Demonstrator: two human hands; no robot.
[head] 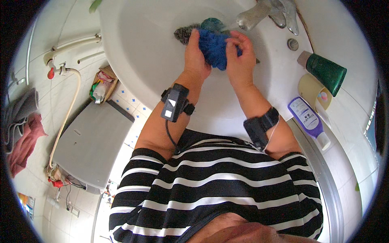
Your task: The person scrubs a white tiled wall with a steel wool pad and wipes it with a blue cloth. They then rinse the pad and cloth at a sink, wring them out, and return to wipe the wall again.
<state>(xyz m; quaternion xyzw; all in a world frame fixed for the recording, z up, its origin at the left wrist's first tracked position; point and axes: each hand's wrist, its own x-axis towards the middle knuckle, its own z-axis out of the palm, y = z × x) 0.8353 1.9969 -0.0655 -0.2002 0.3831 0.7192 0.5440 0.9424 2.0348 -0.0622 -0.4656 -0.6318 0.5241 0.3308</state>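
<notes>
Over the white washbasin (146, 60), a blue cloth (212, 45) is bunched between both hands. My left hand (196, 56) grips its left side, the thumb laid along the edge. On the other side, my right hand (241, 56) pinches the cloth with bent fingers. A dark, blurred piece of fabric (184, 33) sticks out past my left thumb; whether it joins the blue cloth I cannot tell. Just beyond the cloth is a round green thing (212, 25), partly hidden. The metal tap (255, 18) reaches in from the upper right, its spout close to my right fingers.
Along the basin's right side lie a green squeeze tube (326, 71), a beige cup (313, 86) and a purple-and-white bottle (307, 117). At left stand a grey-lidded appliance (91, 142) with a box of items (103, 83) behind, and a hose (76, 100) on a red-handled valve (50, 73).
</notes>
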